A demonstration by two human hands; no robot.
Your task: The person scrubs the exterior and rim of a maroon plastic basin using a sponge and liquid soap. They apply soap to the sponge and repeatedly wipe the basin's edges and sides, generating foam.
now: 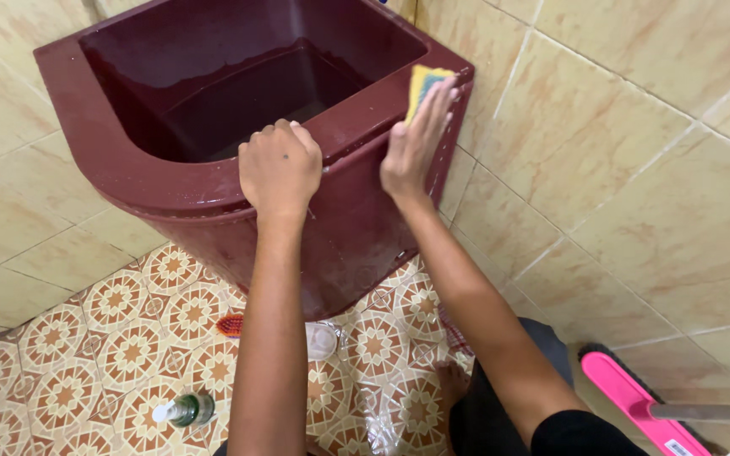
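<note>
Sponge (426, 84) under right hand (413, 145) fingers (438, 105) — flat on tub rim (356, 114).

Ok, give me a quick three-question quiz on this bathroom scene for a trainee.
1. True or false: the right hand presses a yellow sponge against the rim of the maroon tub.
2. What does the left hand do? A) holds the bottle B) rests closed on the tub's rim C) holds the pink brush
3. Fill in: the green bottle with a white cap lies on the patterned ____.

Key: 1 true; 2 B; 3 floor.
</note>
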